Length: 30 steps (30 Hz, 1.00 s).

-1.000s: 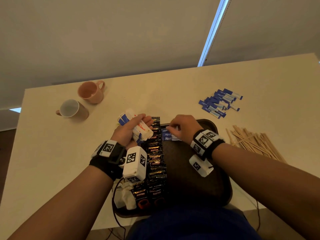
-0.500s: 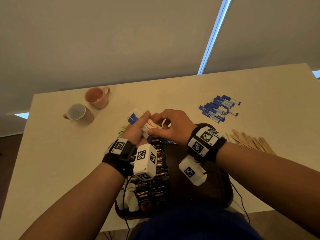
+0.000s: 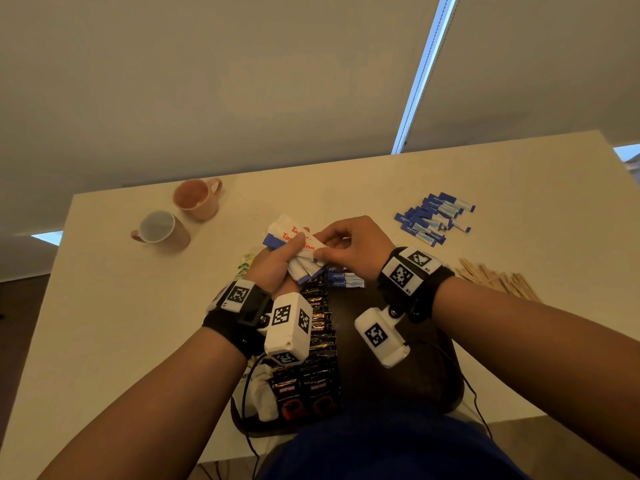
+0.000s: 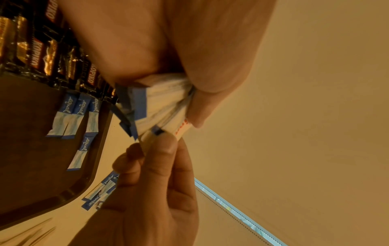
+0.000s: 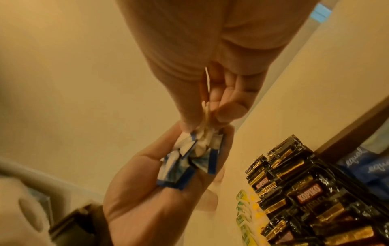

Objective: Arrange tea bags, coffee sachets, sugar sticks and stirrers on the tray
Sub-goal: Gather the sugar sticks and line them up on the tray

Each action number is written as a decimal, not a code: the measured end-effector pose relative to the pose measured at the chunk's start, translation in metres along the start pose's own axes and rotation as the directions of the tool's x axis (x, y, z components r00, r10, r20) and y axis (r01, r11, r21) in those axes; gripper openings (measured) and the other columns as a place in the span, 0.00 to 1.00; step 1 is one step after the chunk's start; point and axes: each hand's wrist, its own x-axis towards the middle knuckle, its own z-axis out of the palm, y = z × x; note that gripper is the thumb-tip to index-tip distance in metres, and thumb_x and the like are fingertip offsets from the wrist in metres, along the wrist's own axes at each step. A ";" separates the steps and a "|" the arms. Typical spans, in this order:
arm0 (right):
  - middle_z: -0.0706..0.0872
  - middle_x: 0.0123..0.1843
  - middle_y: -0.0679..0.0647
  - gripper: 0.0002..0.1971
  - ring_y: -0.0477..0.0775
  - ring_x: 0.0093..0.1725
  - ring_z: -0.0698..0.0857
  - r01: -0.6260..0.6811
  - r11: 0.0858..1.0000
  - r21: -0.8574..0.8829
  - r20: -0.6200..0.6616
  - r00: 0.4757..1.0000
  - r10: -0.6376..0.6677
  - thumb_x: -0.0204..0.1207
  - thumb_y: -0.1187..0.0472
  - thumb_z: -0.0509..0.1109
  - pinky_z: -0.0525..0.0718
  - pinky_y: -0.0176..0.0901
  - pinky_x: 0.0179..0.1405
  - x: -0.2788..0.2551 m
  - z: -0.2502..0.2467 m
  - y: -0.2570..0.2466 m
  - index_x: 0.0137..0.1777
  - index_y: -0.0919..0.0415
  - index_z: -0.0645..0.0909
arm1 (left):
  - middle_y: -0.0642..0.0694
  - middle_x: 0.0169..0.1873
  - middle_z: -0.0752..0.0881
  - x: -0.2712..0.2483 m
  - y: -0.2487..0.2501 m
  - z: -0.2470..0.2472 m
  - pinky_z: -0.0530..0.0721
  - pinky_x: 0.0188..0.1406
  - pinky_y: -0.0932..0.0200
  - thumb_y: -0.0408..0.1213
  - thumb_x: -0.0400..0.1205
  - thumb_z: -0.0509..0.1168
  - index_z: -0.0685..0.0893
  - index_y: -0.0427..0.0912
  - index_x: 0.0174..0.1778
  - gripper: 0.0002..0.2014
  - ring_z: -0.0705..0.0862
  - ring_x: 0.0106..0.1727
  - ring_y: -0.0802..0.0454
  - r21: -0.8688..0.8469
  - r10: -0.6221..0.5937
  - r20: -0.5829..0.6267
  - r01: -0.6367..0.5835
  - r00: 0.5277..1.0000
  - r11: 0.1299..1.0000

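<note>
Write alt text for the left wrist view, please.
The left hand grips a bundle of white and blue sachets while the right hand pinches one. Behind lies a dark tray with Kopiko sachets and blue sugar sticks.

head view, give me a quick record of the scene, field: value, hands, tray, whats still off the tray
left hand: grips a bunch of white and blue sachets
right hand: pinches one sachet of that bunch
tray: dark, holds coffee sachets in rows along its left side and a few blue sugar sticks at its far end
off the tray: pile of blue sugar sticks, wooden stirrers, two mugs
</note>
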 end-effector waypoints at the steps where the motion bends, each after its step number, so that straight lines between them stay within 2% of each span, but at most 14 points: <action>1: 0.90 0.42 0.54 0.09 0.47 0.35 0.87 -0.015 0.999 0.047 0.007 1.000 0.014 0.75 0.57 0.77 0.88 0.38 0.34 -0.001 -0.001 0.000 0.53 0.60 0.88 | 0.35 0.59 0.86 0.000 0.000 -0.001 0.88 0.54 0.48 0.37 0.89 0.55 0.77 0.34 0.68 0.15 0.88 0.57 0.41 0.079 0.026 0.015 -0.027 1.000 0.996; 2: 0.90 0.42 0.55 0.10 0.46 0.33 0.86 -0.026 0.997 0.078 0.014 1.000 0.025 0.77 0.56 0.75 0.86 0.35 0.31 -0.001 -0.002 0.001 0.53 0.61 0.88 | 0.35 0.59 0.86 0.002 -0.001 -0.003 0.88 0.56 0.49 0.40 0.89 0.57 0.76 0.33 0.70 0.18 0.88 0.57 0.41 0.166 0.052 0.028 -0.056 0.998 0.985; 4: 0.90 0.42 0.56 0.11 0.44 0.29 0.86 -0.044 0.994 0.097 0.023 0.999 0.042 0.80 0.55 0.72 0.84 0.32 0.29 -0.002 -0.002 0.002 0.53 0.62 0.88 | 0.37 0.56 0.89 0.002 -0.001 -0.005 0.87 0.57 0.47 0.47 0.84 0.61 0.81 0.37 0.66 0.20 0.89 0.56 0.42 0.307 0.073 0.065 -0.089 0.995 0.947; 6: 0.90 0.42 0.59 0.10 0.46 0.29 0.86 -0.060 0.993 0.100 0.040 0.998 0.056 0.79 0.56 0.72 0.85 0.33 0.28 -0.001 -0.004 0.003 0.51 0.63 0.88 | 0.40 0.50 0.91 0.001 0.000 -0.004 0.87 0.48 0.52 0.51 0.80 0.64 0.84 0.43 0.59 0.18 0.91 0.49 0.47 0.386 0.071 0.067 -0.091 0.995 0.918; 10: 0.90 0.43 0.62 0.07 0.50 0.32 0.87 -0.129 0.980 0.150 0.089 0.989 0.117 0.79 0.59 0.73 0.87 0.36 0.30 -0.002 -0.006 0.007 0.48 0.63 0.87 | 0.45 0.42 0.93 0.001 0.000 -0.004 0.86 0.41 0.54 0.56 0.80 0.64 0.87 0.46 0.50 0.17 0.91 0.43 0.48 0.484 0.053 0.023 -0.057 0.998 0.873; 11: 0.90 0.44 0.62 0.05 0.51 0.33 0.87 -0.146 0.972 0.183 0.088 0.987 0.132 0.79 0.59 0.73 0.87 0.36 0.30 -0.002 -0.006 0.009 0.47 0.61 0.86 | 0.45 0.41 0.93 0.001 0.000 -0.004 0.87 0.43 0.52 0.58 0.79 0.65 0.88 0.46 0.47 0.18 0.91 0.44 0.47 0.490 0.049 0.002 -0.044 0.999 0.871; 13: 0.91 0.44 0.63 0.04 0.53 0.33 0.88 -0.173 0.950 0.260 0.056 0.985 0.163 0.79 0.60 0.73 0.88 0.39 0.31 -0.002 -0.006 0.013 0.45 0.59 0.87 | 0.41 0.46 0.92 0.002 0.000 -0.004 0.85 0.57 0.42 0.64 0.70 0.71 0.92 0.48 0.40 0.21 0.90 0.52 0.40 0.460 0.037 -0.024 -0.022 0.999 0.888; 15: 0.91 0.43 0.61 0.03 0.52 0.32 0.88 -0.153 0.955 0.254 0.009 0.988 0.155 0.78 0.61 0.74 0.87 0.39 0.30 -0.002 -0.006 0.016 0.46 0.60 0.87 | 0.39 0.47 0.92 0.000 0.002 -0.002 0.82 0.65 0.38 0.60 0.71 0.73 0.93 0.48 0.37 0.18 0.89 0.54 0.37 0.414 0.027 -0.055 -0.002 0.998 0.910; 17: 0.90 0.41 0.60 0.03 0.52 0.32 0.87 -0.099 0.980 0.172 0.000 0.995 0.101 0.78 0.61 0.74 0.87 0.38 0.30 -0.003 -0.005 0.016 0.46 0.60 0.86 | 0.36 0.47 0.91 0.000 0.002 0.000 0.82 0.63 0.37 0.53 0.79 0.69 0.89 0.42 0.40 0.16 0.88 0.52 0.36 0.421 0.034 -0.093 0.008 0.995 0.907; 20: 0.90 0.40 0.57 0.02 0.48 0.31 0.87 -0.084 0.982 0.168 -0.035 0.995 0.091 0.77 0.62 0.75 0.87 0.37 0.31 -0.008 -0.009 0.017 0.48 0.60 0.85 | 0.35 0.55 0.88 0.004 0.000 0.003 0.85 0.59 0.42 0.47 0.86 0.63 0.85 0.42 0.51 0.12 0.87 0.57 0.37 0.385 0.019 -0.061 0.006 0.998 0.923; 23: 0.89 0.42 0.53 0.07 0.44 0.31 0.87 -0.153 0.966 0.209 -0.200 0.960 0.196 0.77 0.60 0.75 0.85 0.33 0.31 -0.015 -0.031 0.038 0.53 0.59 0.85 | 0.41 0.64 0.82 0.006 -0.001 0.009 0.89 0.49 0.59 0.39 0.90 0.53 0.78 0.39 0.67 0.14 0.85 0.60 0.47 0.247 -0.013 -0.002 0.013 1.000 0.969; 25: 0.89 0.46 0.51 0.11 0.46 0.38 0.87 -0.246 0.965 0.093 -0.326 0.908 0.263 0.78 0.58 0.74 0.84 0.35 0.36 -0.023 -0.051 0.065 0.57 0.60 0.86 | 0.42 0.67 0.80 0.007 0.000 0.012 0.88 0.49 0.60 0.38 0.91 0.52 0.73 0.37 0.74 0.17 0.82 0.64 0.47 0.237 -0.008 0.016 0.004 1.000 0.971; 27: 0.87 0.51 0.53 0.13 0.49 0.46 0.84 -0.400 0.913 -0.076 -0.378 0.859 0.345 0.79 0.57 0.72 0.83 0.40 0.46 -0.034 -0.065 0.094 0.60 0.61 0.86 | 0.42 0.70 0.80 0.009 0.000 0.012 0.85 0.54 0.56 0.40 0.91 0.52 0.73 0.40 0.73 0.16 0.82 0.65 0.48 0.272 -0.007 0.034 -0.003 0.999 0.962; 30: 0.87 0.54 0.55 0.12 0.49 0.47 0.81 -0.550 0.784 -0.287 -0.332 0.825 0.457 0.79 0.56 0.72 0.79 0.40 0.46 -0.044 -0.067 0.128 0.57 0.61 0.87 | 0.41 0.74 0.78 0.012 -0.001 0.011 0.81 0.60 0.51 0.40 0.90 0.52 0.75 0.43 0.68 0.13 0.79 0.71 0.44 0.280 -0.028 0.031 0.019 0.999 0.960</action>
